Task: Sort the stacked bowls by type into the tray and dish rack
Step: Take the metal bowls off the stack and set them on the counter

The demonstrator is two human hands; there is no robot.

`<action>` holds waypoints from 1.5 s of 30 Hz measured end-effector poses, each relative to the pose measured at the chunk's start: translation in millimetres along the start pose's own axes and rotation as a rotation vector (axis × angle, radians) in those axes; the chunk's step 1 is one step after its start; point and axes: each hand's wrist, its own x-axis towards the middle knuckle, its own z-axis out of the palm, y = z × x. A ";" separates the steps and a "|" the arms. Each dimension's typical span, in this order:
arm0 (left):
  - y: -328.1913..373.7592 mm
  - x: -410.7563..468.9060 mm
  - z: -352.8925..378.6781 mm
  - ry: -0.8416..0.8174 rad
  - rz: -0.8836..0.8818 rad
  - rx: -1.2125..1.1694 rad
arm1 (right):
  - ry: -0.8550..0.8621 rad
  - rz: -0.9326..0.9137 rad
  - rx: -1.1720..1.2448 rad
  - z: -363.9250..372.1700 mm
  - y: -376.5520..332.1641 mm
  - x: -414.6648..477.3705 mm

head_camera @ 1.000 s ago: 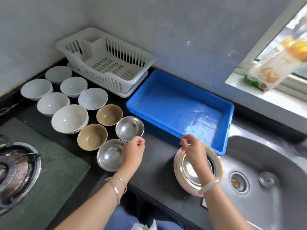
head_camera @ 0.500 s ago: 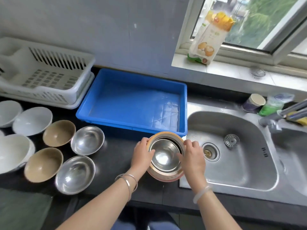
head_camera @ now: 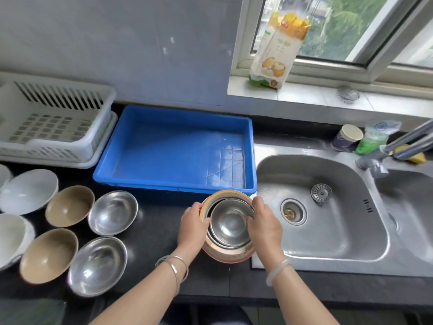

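Stack: nested round steel bowls inside a larger orange-rimmed bowl, at the near edge of the black desk, just near of the blue plastic tray and beside the left rim of the steel sink. I cannot tell whether it rests on the desk or is lifted.
Left grip: fingers curled round the stack's left rim.
Right grip: curled round the right rim, opposite.
Handling: probably stiff throughout. The thin steel bowls look light, smooth and likely slippery, and may stick where nested. The outer bowl looks heavier and perhaps chippable.
Where to hold: pinch the top bowl's rim while the other grip steadies the outer wall.
Facing: mouths up. Being round, the bowls have no long axis, and the stack's axis runs roughly vertical.
Destinations: the tray lies just far of the stack. The white slatted plastic dish rack stands far left.
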 end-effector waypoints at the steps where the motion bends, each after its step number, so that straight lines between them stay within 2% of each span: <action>1: 0.2 0.0 0.3 0.000 -0.002 0.003 | 0.000 0.001 -0.011 -0.9 -0.7 0.4; 7: 0.7 0.3 2.0 0.006 -0.003 0.037 | 0.003 0.009 -0.107 -2.0 -1.2 1.2; 11: -0.4 1.6 3.6 0.009 0.006 0.051 | 0.130 -0.035 -0.032 -7.5 0.6 -4.0; 18: 2.4 2.1 5.9 0.011 0.016 0.126 | 0.247 0.020 0.145 -26.8 9.3 -2.1; 23: 9.3 3.7 5.1 0.009 0.005 0.149 | 0.243 0.031 0.203 -27.5 12.0 -3.5; 33: 15.6 -0.2 -3.9 0.057 0.138 0.204 | 0.186 0.056 0.303 -26.5 17.9 -6.7; 45: 15.5 2.6 -5.3 0.082 0.197 0.273 | 0.163 0.050 0.323 -28.1 19.3 -7.5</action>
